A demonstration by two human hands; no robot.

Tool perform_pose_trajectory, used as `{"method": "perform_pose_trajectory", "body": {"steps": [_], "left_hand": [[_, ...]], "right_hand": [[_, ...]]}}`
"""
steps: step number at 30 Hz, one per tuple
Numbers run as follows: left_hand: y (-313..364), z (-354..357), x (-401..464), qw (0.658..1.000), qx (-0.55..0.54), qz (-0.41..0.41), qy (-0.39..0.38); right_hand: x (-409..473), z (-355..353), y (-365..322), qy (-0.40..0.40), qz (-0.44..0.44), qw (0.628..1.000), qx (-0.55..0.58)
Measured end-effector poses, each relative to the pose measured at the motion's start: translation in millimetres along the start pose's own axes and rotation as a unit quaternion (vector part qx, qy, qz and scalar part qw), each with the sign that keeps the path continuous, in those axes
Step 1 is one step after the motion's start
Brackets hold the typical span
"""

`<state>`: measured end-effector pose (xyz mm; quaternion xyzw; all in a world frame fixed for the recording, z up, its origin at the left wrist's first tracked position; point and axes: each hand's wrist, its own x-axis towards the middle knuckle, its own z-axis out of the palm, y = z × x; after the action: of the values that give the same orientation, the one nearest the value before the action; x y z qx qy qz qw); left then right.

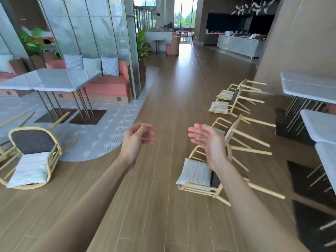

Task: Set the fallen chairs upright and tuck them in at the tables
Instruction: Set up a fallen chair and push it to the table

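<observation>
Ahead, left hand loosely curled and right hand spread open, both holding nothing, four fallen chairs on the wood floor: one at left, three at right, nearest, middle, farthest, beside grey tables.

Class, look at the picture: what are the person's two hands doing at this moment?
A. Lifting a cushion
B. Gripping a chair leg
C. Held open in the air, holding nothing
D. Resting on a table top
C: the left hand and right hand hang open above the floor, touching no chair.
</observation>
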<state>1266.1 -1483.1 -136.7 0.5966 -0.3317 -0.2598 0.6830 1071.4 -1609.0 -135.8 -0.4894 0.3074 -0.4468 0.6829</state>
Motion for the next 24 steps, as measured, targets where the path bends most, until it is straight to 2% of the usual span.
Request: {"method": "perform_pose_trajectory", "body": {"steps": [3,9,18,24], "left_hand": [[-10.0,14.9,83.8,1.000,0.010,-0.007,-0.010],[-58.2,54.1,240.1,0.998,0.001,-0.015,-0.058],[-98.0,126.8,494.7,0.980,-0.011,-0.041,-0.197],[-143.8,188.5,604.5,0.957,-0.005,-0.072,-0.282]], "right_hand": [[75.3,7.1,4.1,0.003,-0.001,1.000,-0.010],[219.9,-1.5,32.8,0.071,0.008,0.997,-0.006],[432.7,4.9,49.0,0.187,-0.028,0.982,0.005],[532.5,-7.7,64.8,0.275,-0.015,0.961,0.005]]}}
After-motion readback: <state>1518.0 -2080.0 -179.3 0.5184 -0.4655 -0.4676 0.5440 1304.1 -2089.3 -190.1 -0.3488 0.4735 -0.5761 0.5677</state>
